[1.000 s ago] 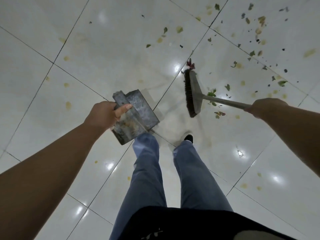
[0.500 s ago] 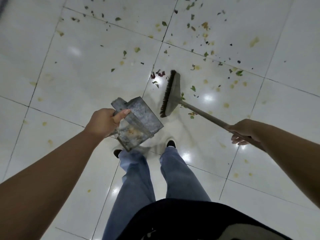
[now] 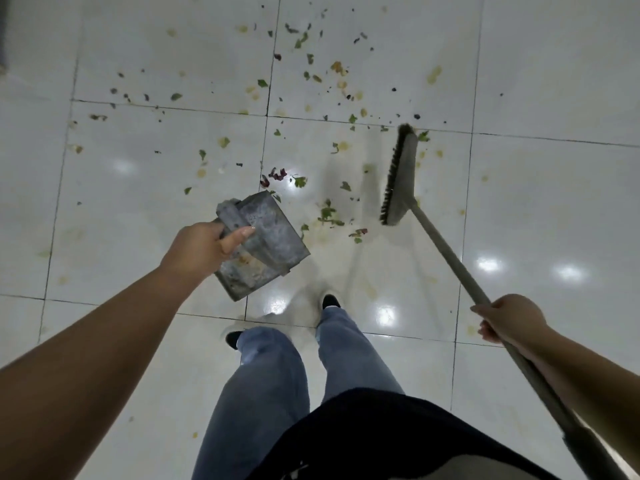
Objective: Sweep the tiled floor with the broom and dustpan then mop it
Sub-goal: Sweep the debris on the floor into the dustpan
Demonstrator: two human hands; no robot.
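Glossy white tiled floor strewn with leaf scraps; the grey long-handled broom, gripped by the right hand, has swung right of them for another stroke; left hand clamps the battered grey metal dustpan aloft, so sweeping is unfinished.

The glossy white tiled floor was littered with green leaf scraps, dark crumbs and yellowish stains across the upper middle; reddish bits lay at centre.
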